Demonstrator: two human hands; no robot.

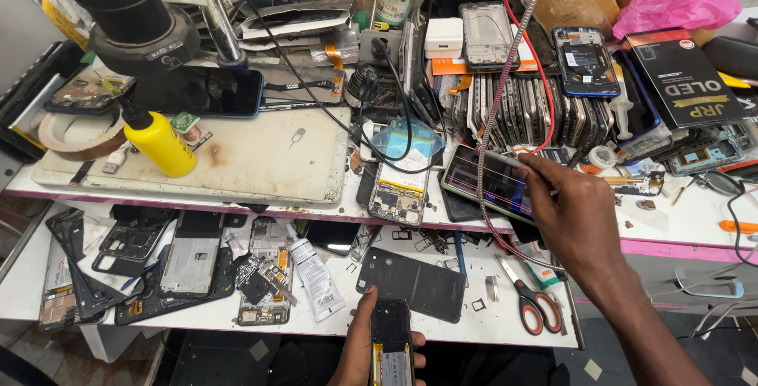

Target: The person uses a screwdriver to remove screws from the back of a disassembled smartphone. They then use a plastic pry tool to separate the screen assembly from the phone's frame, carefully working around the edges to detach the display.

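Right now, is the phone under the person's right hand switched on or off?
On: the phone has a lit screen with coloured vertical lines, beside the right hand.

1. Left grip at near edge of surface, holding opened phone.
2. Back cover just behind that phone; glue tube to its left, scissors to its right.
3. Right grip on upper tier, touching lit phone.
4. Bottle on mat, far left.

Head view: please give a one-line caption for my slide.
Left hand holds an opened phone; right hand reaches to a cracked phone.
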